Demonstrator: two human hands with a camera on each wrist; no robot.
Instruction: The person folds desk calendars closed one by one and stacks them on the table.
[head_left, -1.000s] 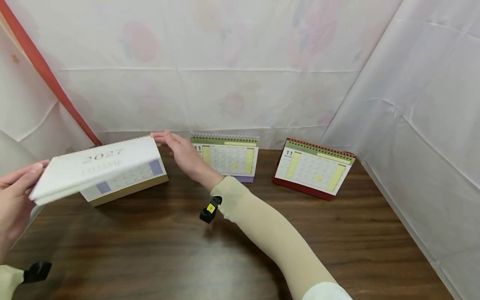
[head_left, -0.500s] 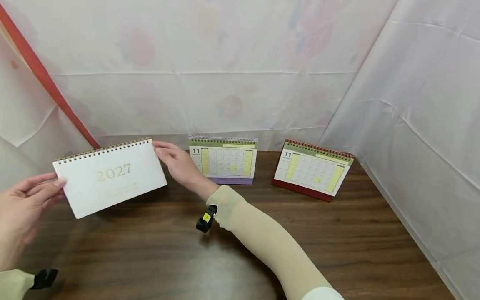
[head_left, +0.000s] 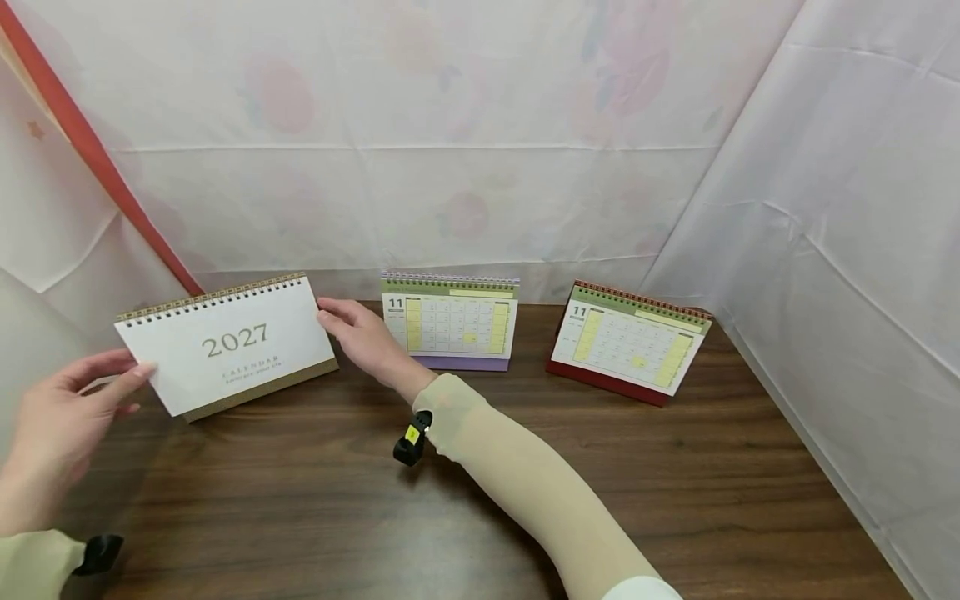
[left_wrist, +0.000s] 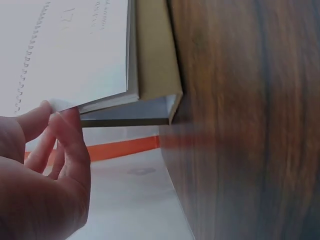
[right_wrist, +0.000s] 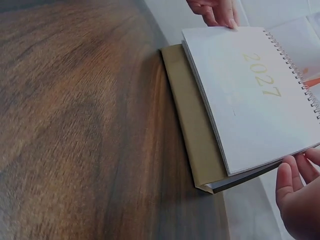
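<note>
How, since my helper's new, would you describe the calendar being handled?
On the wooden table, near the pale curtain, find the leftmost calendar of three. It's between the left hand and right hand; only it shows a 2027 cover and tan base.

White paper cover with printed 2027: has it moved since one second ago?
Yes: the white paper cover has swung down over the front of the unmoved tan cardboard stand.

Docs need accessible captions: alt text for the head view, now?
A person's left hand pinches the left edge of a white 2027 desk calendar with a tan base, the right hand at its right edge. Further right on the dark wooden table stand a purple-based calendar and a red-based calendar, both showing "11". Pale patterned cloth hangs behind.
</note>
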